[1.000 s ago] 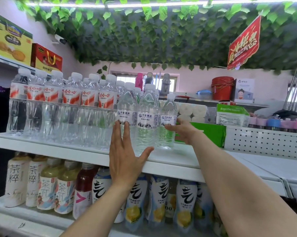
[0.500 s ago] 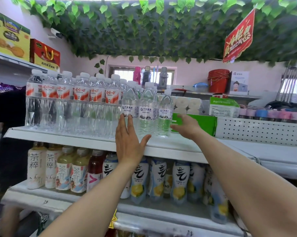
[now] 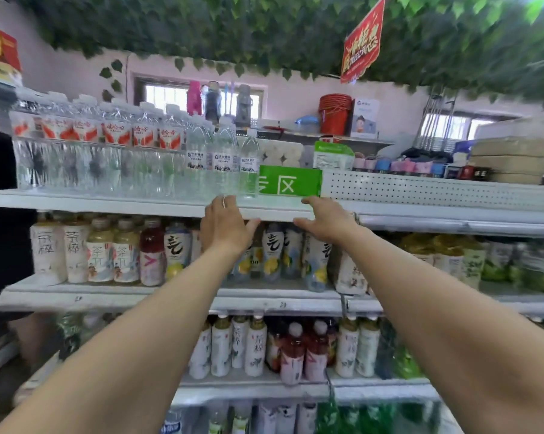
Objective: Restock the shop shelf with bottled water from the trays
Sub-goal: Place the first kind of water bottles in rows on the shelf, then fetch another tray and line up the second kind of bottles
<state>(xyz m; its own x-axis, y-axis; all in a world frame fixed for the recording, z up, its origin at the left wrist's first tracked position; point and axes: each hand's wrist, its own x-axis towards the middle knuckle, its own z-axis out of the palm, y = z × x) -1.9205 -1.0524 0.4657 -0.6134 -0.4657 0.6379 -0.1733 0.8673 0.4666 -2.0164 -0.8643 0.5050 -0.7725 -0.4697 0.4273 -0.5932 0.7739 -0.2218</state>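
Shelf (image 3: pixel 107 202) looked nearly full w/ water bottles (image 3: pixel 223 161); left hand (image 3: pixel 225 225) & right hand (image 3: pixel 323 219) relaxed, empty, at its edge (trays unseen).

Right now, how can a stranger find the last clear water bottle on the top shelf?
Start at the white metal top shelf, under the green leaves. Follow the bottles right to the flat green sign. The bottle beside it looks shorter than its blue-labelled neighbours.

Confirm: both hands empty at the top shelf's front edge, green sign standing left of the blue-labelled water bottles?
Wrong side: head view shows the green sign right of the blue-labelled water bottles. Left hand and right hand are empty at the top shelf edge.
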